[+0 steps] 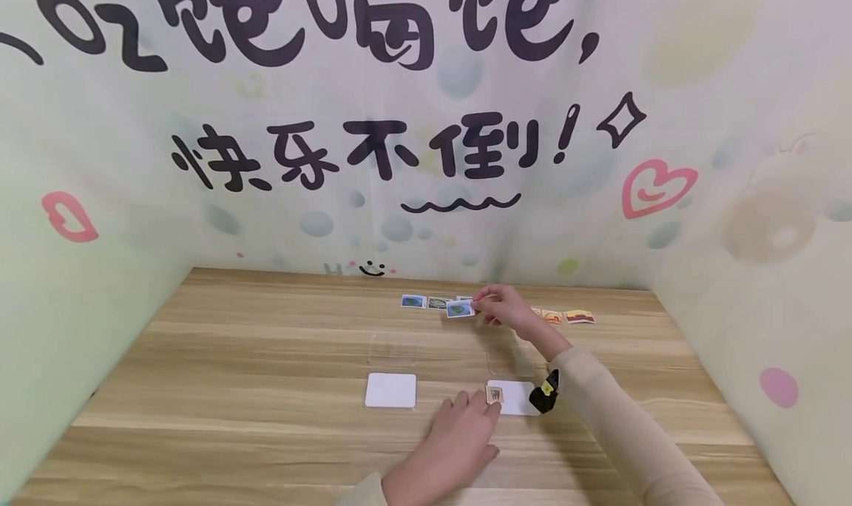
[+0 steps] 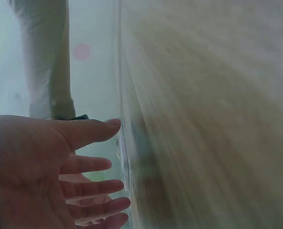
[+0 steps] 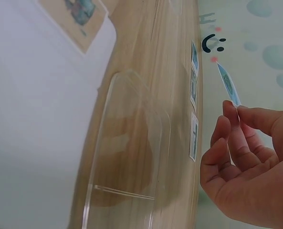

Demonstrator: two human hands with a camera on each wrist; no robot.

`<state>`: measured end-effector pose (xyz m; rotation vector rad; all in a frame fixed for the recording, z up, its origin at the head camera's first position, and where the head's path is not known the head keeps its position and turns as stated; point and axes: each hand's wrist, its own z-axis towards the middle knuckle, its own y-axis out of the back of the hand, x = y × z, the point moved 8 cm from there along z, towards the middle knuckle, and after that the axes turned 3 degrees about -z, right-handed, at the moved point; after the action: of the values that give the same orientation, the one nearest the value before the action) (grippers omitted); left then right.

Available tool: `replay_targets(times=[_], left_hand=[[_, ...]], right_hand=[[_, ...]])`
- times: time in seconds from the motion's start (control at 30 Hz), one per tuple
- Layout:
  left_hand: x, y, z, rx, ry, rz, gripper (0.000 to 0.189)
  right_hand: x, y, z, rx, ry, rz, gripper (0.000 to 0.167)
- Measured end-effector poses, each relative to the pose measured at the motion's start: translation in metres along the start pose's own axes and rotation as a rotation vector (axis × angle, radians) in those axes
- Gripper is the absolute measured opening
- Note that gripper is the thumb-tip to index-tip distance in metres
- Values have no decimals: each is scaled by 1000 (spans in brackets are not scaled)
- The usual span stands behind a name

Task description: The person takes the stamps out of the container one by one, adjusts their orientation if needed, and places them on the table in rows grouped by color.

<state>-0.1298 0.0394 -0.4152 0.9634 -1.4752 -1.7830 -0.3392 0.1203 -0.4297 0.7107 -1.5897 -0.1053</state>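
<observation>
Nearest the camera on a wood-grain surface (image 1: pixel 233 388), a left hand (image 1: pixel 447 441) stretches out its fingers, clenching nothing, its fingertips beside a brown stamp (image 1: pixel 495 394); whether they press on it cannot be told. That stamp lies at the left end of a white card (image 1: pixel 521 400), where a stray brush of the fingers could knock it askew. A second white card (image 1: pixel 390 390) sits farther left. Beyond the cards rest one clear sleeve (image 1: pixel 393 351) and another clear sleeve (image 1: pixel 509 361), hard to see against the wood and liable to be nudged by a passing arm. Farther off, a right hand (image 1: pixel 509 311) pinches a blue stamp (image 1: pixel 459 309) by one edge, raised above the surface; too tight a squeeze could crease it, too loose could drop it among the row of stamps behind, where a similar blue stamp (image 1: pixel 413 301) invites a mix-up.
</observation>
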Motion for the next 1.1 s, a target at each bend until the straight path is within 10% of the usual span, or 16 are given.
replay_targets(times=[1.1], left_hand=[[-8, -32, -22, 224, -82, 22, 97]], right_hand=[[5, -25, 16, 47, -8, 33, 18]])
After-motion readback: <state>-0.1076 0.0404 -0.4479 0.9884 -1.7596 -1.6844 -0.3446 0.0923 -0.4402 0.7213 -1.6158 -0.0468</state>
